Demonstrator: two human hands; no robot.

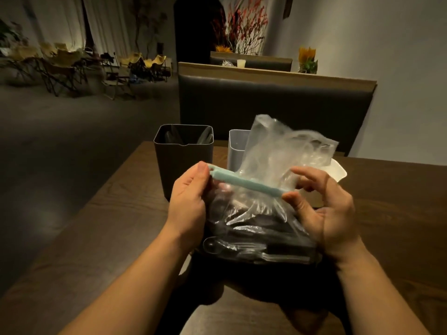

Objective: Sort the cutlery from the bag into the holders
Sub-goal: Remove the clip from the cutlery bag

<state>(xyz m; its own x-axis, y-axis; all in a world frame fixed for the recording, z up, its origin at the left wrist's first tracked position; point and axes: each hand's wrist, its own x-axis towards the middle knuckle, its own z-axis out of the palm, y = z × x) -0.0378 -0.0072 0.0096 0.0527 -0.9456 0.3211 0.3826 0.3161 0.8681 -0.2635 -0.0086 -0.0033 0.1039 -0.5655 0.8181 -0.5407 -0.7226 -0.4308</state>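
I hold a clear plastic bag [263,221] above the wooden table, full of black and clear plastic cutlery [256,243]. A pale green sealing clip [244,183] clamps the bag below its loose top. My left hand [187,201] pinches the clip's left end with thumb on top. My right hand [324,209] pinches the clip's right end, palm cupped around the bag's side. Behind the bag stand a black holder [180,165] with dark items inside and a pale translucent holder [235,151], partly hidden by the bag.
A white dish [339,171] peeks out behind the bag at the right. The table's [396,226] left edge runs diagonally past the black holder. A dark padded bench back [273,107] stands beyond the table. Folding chairs fill the far left.
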